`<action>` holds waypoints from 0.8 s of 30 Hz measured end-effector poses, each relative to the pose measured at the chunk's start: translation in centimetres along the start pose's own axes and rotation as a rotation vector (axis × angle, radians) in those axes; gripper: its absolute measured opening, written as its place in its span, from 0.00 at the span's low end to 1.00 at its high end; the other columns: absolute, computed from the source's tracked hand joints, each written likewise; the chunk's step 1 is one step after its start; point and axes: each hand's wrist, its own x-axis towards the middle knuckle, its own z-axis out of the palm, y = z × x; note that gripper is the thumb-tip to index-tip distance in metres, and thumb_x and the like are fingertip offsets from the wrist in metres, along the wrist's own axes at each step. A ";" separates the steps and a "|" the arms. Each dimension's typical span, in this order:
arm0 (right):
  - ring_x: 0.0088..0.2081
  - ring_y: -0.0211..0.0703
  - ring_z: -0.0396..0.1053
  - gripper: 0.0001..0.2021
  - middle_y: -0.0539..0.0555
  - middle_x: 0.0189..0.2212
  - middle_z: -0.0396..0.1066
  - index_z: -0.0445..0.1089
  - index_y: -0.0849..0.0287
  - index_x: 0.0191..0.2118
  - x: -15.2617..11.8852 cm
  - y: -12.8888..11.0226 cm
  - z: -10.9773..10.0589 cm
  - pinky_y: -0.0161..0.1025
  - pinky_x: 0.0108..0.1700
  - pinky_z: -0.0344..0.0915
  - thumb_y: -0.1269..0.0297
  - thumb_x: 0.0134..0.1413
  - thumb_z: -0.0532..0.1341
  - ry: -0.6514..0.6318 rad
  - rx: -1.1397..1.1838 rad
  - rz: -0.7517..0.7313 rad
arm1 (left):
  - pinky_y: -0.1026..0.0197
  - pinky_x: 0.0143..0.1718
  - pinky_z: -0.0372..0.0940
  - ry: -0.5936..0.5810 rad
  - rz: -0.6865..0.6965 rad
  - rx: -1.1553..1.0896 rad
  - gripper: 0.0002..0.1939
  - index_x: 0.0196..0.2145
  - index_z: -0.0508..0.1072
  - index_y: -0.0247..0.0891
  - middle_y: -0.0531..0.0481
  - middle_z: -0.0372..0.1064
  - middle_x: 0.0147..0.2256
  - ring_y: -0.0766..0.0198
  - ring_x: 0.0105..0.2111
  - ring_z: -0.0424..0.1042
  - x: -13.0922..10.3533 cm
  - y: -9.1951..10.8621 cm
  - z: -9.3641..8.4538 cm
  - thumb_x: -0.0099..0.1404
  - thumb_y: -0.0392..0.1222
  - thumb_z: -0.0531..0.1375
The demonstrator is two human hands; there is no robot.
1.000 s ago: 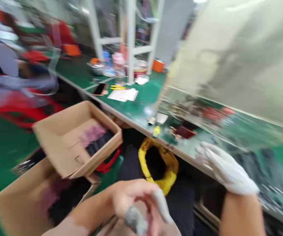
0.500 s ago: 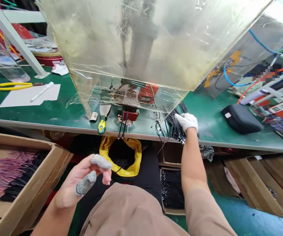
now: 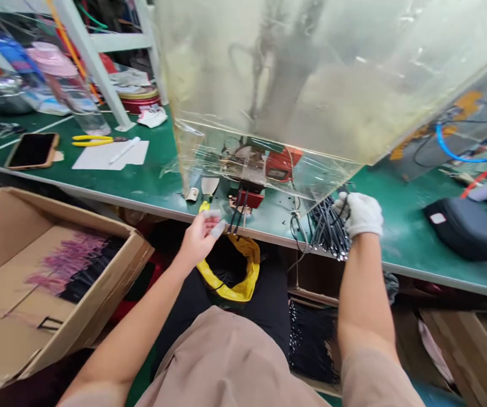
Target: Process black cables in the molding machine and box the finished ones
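My left hand (image 3: 203, 236), with grey covers on its thumb and a finger, is at the bench edge. Its fingers are slightly bent and apart, just left of the black cables (image 3: 237, 213) that hang out of the machine's red block (image 3: 252, 199). I see nothing held in it. In a white glove, my right hand (image 3: 361, 213) has its fingers curled at a bundle of black cables (image 3: 327, 229). They look closed on a cable there, though the glove partly hides the grip. Behind my left fingers lies a scraper (image 3: 209, 186) with a yellow handle.
A clear plastic guard (image 3: 277, 73) hangs over the machine. Below the bench is a yellow-rimmed bag (image 3: 249, 265). A carton (image 3: 10, 237) with pink-and-black wires stands left, and a box of black cables (image 3: 313, 339) low right. Pliers (image 3: 93, 140), a phone (image 3: 33, 151) and a black case (image 3: 470, 229) lie on the bench.
My left hand has risen forward from above my lap to the cables at the red block. My right hand stays at the bundle, its fingers now more curled. The view has turned left.
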 end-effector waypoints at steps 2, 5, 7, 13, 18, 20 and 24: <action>0.28 0.35 0.70 0.03 0.53 0.35 0.71 0.61 0.54 0.32 0.1 -1.0 0.1 0.40 0.36 0.70 0.70 0.56 0.53 0.062 0.467 0.150 | 0.56 0.43 0.70 0.053 -0.001 0.157 0.15 0.43 0.74 0.37 0.45 0.71 0.40 0.60 0.38 0.73 2.3 -0.9 1.3 0.57 0.39 0.66; 0.26 0.32 0.66 0.05 0.49 0.33 0.67 0.62 0.56 0.30 -0.6 -2.4 -0.1 0.36 0.34 0.70 0.73 0.53 0.57 0.065 0.900 0.261 | 0.57 0.42 0.68 0.035 -0.022 0.340 0.10 0.33 0.75 0.36 0.45 0.70 0.38 0.58 0.38 0.71 4.5 -1.3 3.3 0.53 0.39 0.69; 0.25 0.30 0.63 0.05 0.47 0.30 0.63 0.64 0.57 0.29 -1.4 -3.0 -0.5 0.33 0.33 0.69 0.72 0.53 0.58 -0.034 0.942 0.201 | 0.59 0.41 0.67 -0.039 -0.077 0.291 0.10 0.27 0.72 0.36 0.46 0.69 0.34 0.58 0.38 0.71 5.0 -1.1 4.4 0.52 0.38 0.71; 0.26 0.31 0.63 0.05 0.49 0.31 0.61 0.72 0.58 0.31 -4.3 -3.5 -1.1 0.34 0.36 0.72 0.73 0.51 0.59 -0.174 1.064 0.071 | 0.67 0.25 0.62 -0.265 -0.266 0.008 0.05 0.36 0.67 0.36 0.51 0.73 0.27 0.69 0.22 0.69 2.5 -0.3 5.7 0.62 0.31 0.56; 0.31 0.34 0.68 0.07 0.50 0.34 0.66 0.75 0.59 0.35 -6.7 -5.1 -0.6 0.37 0.41 0.74 0.74 0.49 0.61 -0.214 1.184 0.038 | 0.69 0.17 0.49 -0.293 -0.294 -0.062 0.09 0.26 0.65 0.37 0.58 0.58 0.15 0.73 0.14 0.54 1.4 0.8 5.2 0.65 0.33 0.51; 0.31 0.34 0.70 0.09 0.49 0.34 0.66 0.74 0.58 0.37 -8.0 -6.0 -0.7 0.38 0.42 0.74 0.74 0.47 0.64 -0.249 1.213 -0.002 | 0.69 0.17 0.46 -0.264 -0.267 -0.071 0.10 0.25 0.64 0.38 0.59 0.55 0.13 0.73 0.13 0.51 1.2 1.7 4.7 0.65 0.34 0.50; 0.28 0.36 0.70 0.12 0.48 0.31 0.67 0.73 0.51 0.40 -10.9 -7.2 -1.6 0.42 0.36 0.75 0.68 0.48 0.69 -0.250 1.101 -0.005 | 0.67 0.18 0.47 -0.327 -0.176 -0.075 0.11 0.27 0.68 0.37 0.59 0.55 0.13 0.72 0.14 0.51 -1.0 3.6 2.5 0.66 0.39 0.51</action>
